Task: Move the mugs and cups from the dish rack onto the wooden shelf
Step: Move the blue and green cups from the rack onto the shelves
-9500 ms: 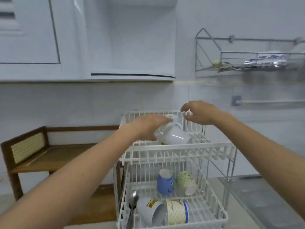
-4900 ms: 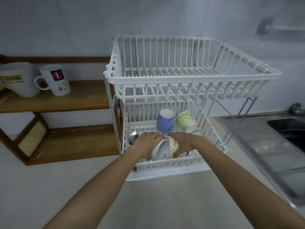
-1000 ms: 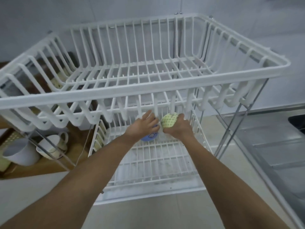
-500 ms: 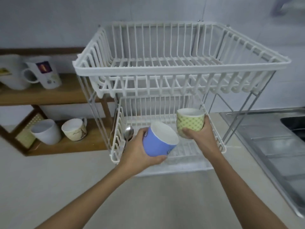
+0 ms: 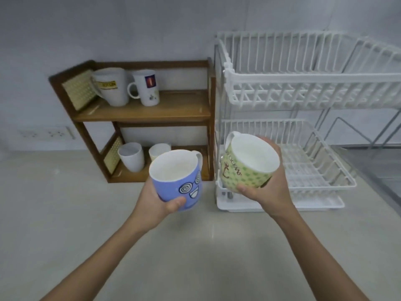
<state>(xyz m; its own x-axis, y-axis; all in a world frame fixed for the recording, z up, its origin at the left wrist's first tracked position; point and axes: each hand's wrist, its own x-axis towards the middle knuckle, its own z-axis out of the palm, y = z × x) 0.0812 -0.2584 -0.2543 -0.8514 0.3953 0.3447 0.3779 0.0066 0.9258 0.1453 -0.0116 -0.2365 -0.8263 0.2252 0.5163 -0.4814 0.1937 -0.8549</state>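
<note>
In the middle of the frame, the left hand (image 5: 156, 203) has its fingers wrapped around a blue mug (image 5: 176, 180). The right hand (image 5: 268, 190) grips a green mug (image 5: 247, 165), low before the white dish rack (image 5: 303, 88). Four mugs sit on the wooden shelf (image 5: 152, 109).

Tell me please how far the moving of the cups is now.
Done: four cups stand on the wooden shelf, two on each level. In hand: the left hand holds the blue mug, the right hand the green mug. Left: only setting these two down; the dish rack shows no more cups.
</note>
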